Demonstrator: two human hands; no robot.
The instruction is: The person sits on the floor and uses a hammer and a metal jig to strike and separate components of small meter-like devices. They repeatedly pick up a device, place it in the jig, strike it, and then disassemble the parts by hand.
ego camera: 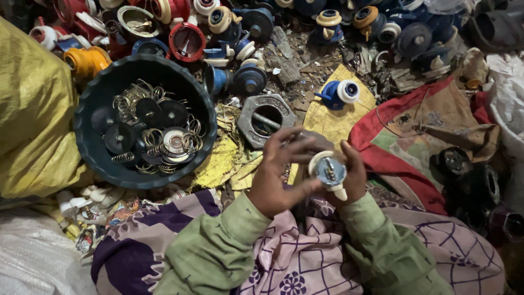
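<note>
1. Scrap-strewn ground surrounds my patterned purple lap cloth.
2. My right hand clasps a round white-rimmed valve part above my lap; my left hand pinches its edge.
3. Beyond sit a hexagonal metal ring and a dark basin of springs and discs.

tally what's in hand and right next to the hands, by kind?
Round blue-and-white valve part, held by left hand and right hand: 1
Grey hexagonal metal piece: 1
Dark round basin of springs and discs: 1
Blue-and-white valve on yellow sack: 1
Total: 4. The pile of parts beyond is too cluttered to count.
</note>
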